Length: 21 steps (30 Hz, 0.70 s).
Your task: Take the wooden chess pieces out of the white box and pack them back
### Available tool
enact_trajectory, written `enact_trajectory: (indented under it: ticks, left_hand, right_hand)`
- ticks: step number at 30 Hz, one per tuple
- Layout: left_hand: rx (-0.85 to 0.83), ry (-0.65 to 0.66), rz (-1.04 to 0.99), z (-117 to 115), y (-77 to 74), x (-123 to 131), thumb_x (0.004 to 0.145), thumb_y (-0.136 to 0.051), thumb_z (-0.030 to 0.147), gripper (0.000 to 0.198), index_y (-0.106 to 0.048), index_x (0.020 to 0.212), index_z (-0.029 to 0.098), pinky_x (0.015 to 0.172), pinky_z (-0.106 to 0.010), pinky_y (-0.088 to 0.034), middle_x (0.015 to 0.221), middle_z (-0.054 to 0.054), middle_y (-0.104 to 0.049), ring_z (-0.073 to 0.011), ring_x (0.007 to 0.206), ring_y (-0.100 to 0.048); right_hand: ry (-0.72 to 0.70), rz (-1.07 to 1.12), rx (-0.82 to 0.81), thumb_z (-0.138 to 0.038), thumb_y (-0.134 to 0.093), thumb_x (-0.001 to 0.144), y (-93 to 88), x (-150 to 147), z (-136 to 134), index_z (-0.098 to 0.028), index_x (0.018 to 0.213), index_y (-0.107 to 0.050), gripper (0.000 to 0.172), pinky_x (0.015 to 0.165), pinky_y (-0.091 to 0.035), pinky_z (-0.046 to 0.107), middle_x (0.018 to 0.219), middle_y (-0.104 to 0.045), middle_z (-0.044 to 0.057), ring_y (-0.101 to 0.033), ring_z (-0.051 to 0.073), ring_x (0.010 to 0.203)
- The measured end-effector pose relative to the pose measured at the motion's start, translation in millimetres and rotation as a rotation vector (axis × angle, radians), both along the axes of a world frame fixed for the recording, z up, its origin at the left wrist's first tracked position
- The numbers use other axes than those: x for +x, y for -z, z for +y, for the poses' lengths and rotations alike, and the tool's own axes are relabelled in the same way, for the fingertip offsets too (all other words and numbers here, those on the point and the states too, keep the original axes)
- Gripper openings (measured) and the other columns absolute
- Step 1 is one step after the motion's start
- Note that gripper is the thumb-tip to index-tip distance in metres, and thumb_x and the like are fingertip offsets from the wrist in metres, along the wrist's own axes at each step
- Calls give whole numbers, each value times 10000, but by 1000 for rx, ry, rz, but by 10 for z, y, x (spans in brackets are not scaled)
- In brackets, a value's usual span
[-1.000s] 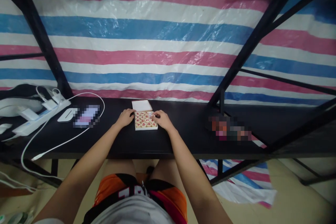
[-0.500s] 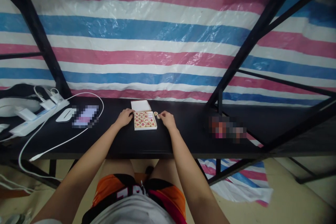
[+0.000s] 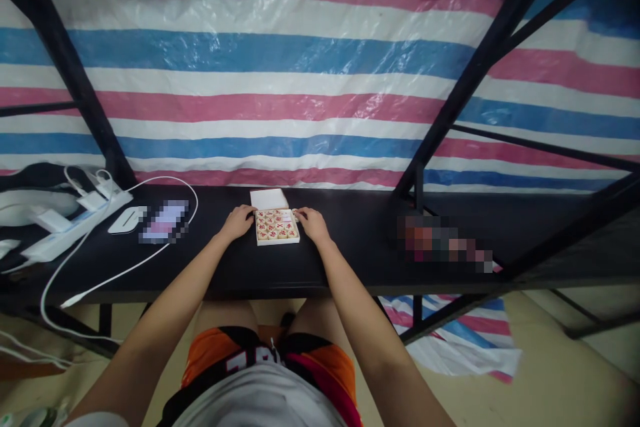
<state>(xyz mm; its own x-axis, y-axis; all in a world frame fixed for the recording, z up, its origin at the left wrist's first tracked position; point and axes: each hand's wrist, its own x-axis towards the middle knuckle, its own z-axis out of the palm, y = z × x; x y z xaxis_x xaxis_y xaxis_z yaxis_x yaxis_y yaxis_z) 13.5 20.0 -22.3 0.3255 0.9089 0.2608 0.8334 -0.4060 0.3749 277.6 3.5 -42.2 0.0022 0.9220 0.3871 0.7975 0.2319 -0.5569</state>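
Observation:
A small white box (image 3: pixel 278 241) sits on the black desk, filled with rows of round, pale xiangqi pieces (image 3: pixel 273 225) marked with red characters. Behind it lies its white lid (image 3: pixel 269 199). My left hand (image 3: pixel 239 222) holds the box at its left edge near the back corner, fingers curled against it. At the box's back right corner, my right hand (image 3: pixel 312 224) has its fingers closed on a xiangqi piece (image 3: pixel 295 212), mostly hidden by the fingertips. A pale patch, perhaps a gap, shows in the box's back right part.
To the left are a power strip (image 3: pixel 80 221) with chargers, a white cable (image 3: pixel 120 269), a white flat device (image 3: pixel 127 220) and a blurred phone (image 3: pixel 165 221). A pixelated item (image 3: pixel 440 240) lies right. Black metal posts (image 3: pixel 450 93) frame the desk; a striped sheet (image 3: pixel 280 107) hangs behind.
My right hand has moved slightly left and back, closer to the box. The two loose pieces seen beside the box are now largely covered by its fingers. My left hand stays.

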Motion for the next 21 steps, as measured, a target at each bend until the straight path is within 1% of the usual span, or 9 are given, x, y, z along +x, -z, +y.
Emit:
enact_trajectory:
  ticks: [7, 11, 13, 15, 17, 19, 21]
  left_hand:
    - [-1, 13, 5, -6, -8, -1, 844, -466, 219, 367, -600, 1185, 230, 1001, -375, -398, 1226, -68, -590, -234, 1130, -531]
    - [2, 19, 5, -11, -14, -1, 842, -458, 211, 371, -599, 1186, 212, 1008, -375, -393, 1236, -76, -587, -238, 1139, -530]
    - [1, 24, -1, -10, -15, -1, 838, -454, 202, 380, -597, 1191, 202, 1013, -376, -390, 1240, -80, -586, -237, 1145, -529]
    - [-2, 25, -5, -9, -16, 0, 833, -451, 191, 392, -592, 1199, 202, 1015, -376, -388, 1246, -78, -585, -233, 1148, -528]
    - [-3, 19, -5, -13, -16, 1, 830, -449, 185, 402, -588, 1206, 211, 1015, -375, -389, 1251, -70, -583, -230, 1148, -527]
    - [-2, 13, -2, -22, -17, 3, 829, -452, 189, 403, -589, 1207, 215, 1013, -372, -391, 1249, -69, -584, -233, 1142, -529]
    - [1, 10, 1, -33, -18, 3, 829, -454, 193, 401, -592, 1206, 212, 1012, -373, -393, 1242, -74, -588, -239, 1136, -532]
  right_hand:
    - [-39, -8, 32, -305, -477, 904, -3, -19, -4, -216, 985, -663, 222, 847, -409, 301, 947, -626, 76, -568, 187, 896]
    - [12, 110, 73, -345, -493, 876, -66, -48, -51, -198, 1136, -591, 315, 810, -431, 308, 992, -598, 85, -563, 181, 844]
    - [25, 170, 96, -342, -520, 846, -115, -67, -86, -188, 1105, -606, 313, 782, -436, 298, 947, -590, 69, -552, 169, 789]
    - [-33, 197, 102, -323, -533, 827, -165, -89, -128, -191, 992, -654, 243, 762, -431, 280, 857, -578, 38, -537, 154, 748]
    - [-153, 187, 61, -307, -548, 810, -208, -110, -172, -204, 889, -685, 189, 742, -421, 262, 776, -550, 6, -521, 137, 711]
    - [-256, 167, 1, -305, -588, 781, -238, -120, -211, -214, 860, -704, 168, 729, -414, 254, 747, -525, -13, -509, 122, 683]
    - [-307, 174, -38, -315, -625, 754, -257, -111, -238, -219, 869, -720, 178, 742, -412, 257, 773, -523, -13, -513, 117, 697]
